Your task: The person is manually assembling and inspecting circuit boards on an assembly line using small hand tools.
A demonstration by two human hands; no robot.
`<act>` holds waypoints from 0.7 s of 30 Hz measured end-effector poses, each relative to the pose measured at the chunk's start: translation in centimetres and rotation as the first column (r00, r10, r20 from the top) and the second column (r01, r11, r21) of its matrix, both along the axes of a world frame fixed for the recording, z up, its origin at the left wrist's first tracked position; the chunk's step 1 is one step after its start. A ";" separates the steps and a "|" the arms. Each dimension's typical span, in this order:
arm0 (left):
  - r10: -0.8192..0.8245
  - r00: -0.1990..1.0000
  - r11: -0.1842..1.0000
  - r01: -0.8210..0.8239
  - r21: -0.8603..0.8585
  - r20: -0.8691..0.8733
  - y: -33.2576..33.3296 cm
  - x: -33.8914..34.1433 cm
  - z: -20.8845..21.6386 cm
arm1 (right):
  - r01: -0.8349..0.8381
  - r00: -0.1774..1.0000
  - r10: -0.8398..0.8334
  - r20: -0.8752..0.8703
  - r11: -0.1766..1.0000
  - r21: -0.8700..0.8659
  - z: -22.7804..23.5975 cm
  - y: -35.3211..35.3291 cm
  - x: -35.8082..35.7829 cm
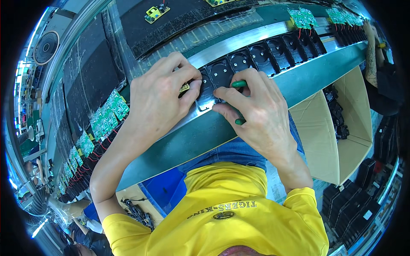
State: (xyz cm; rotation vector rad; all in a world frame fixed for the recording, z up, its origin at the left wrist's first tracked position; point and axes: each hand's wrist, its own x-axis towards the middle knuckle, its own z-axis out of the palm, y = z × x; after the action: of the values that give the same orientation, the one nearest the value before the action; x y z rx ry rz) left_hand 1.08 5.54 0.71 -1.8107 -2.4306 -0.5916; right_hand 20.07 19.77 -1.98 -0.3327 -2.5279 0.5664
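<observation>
My left hand (164,87) is closed in a pinch over the near end of a row of black plastic housings (220,72). A small yellow part (184,88) shows between its fingers; the rest of that part is hidden. In my right hand (262,104) is a pair of green-handled pliers (239,84), the fingers wrapped round the grips. The plier jaws are mostly hidden by the fingers, and they point toward the housing beside my left hand. The housings stand side by side on a metal rail (243,40), with small screws or pins inside several of them.
Green circuit boards with red wires (109,114) line the bench at left, and more green boards (302,18) sit at the far right. A yellow-framed board (156,14) lies on a black mat. An open carton (356,102) of black parts stands at right, near another person's arm (370,55).
</observation>
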 end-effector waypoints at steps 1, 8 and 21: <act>-0.001 1.000 1.000 0.001 0.001 -0.009 0.0 0.0 0.0 | 0.001 1.000 -0.001 0.000 1.000 -0.001 0.0 0.0 0.0; 0.011 0.999 1.000 -0.010 -0.023 0.032 0.0 -0.2 0.0 | 0.001 1.000 -0.001 0.000 1.000 0.001 0.0 0.0 0.0; -0.022 0.995 1.000 0.020 -0.020 -0.100 0.3 0.3 0.1 | 0.003 1.000 -0.003 0.010 1.000 0.001 -0.2 0.0 0.1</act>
State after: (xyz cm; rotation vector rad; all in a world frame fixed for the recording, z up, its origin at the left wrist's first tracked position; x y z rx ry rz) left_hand 1.39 5.83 0.85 -1.8281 -2.3635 -0.4682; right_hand 20.12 19.77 -2.15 -0.3398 -2.5363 0.5640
